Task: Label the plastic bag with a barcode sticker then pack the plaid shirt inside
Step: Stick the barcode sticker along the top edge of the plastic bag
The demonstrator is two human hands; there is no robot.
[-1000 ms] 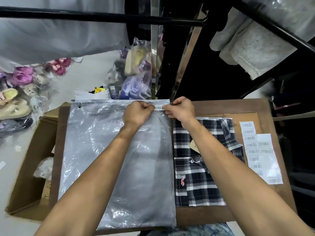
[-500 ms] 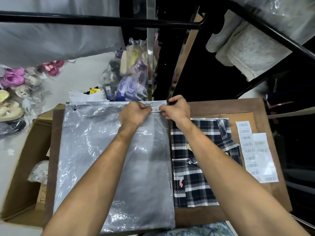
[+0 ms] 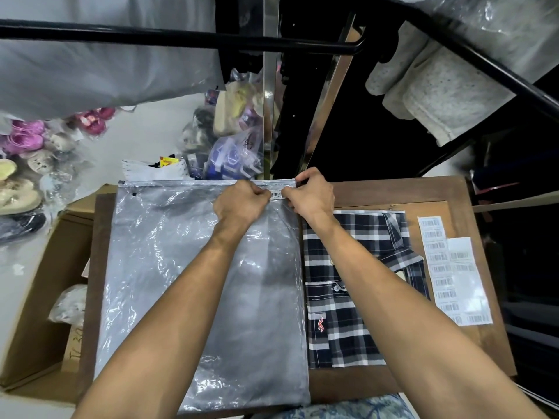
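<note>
A brown wooden table [image 3: 393, 192] fills the lower middle of the view, with an open cardboard box [image 3: 39, 297] set against its left edge. A large grey see-through plastic bag [image 3: 181, 282] is laid flat over the left half of the table, its zip strip along the far edge. The folded plaid shirt [image 3: 348, 297], dark with white checks and a small red logo on the pocket, is laid just beside the bag on its right, with its left edge tucked slightly under the bag's edge. Further right on the table, sheets of barcode labels [image 3: 453, 273] are spread, apart from the shirt. Both forearms are stretched across the bag to its far right corner. The left hand [image 3: 240, 202] is curled into a loose fist, fingertips pressed down on the bag just below the zip strip. The right hand [image 3: 311, 196] is curled too, pinching the bag's top corner. Between the two hands a small barcode sticker [image 3: 276, 195] is seen on the bag, touched at each end by the fingers; whether it is fully stuck down cannot be told.
</note>
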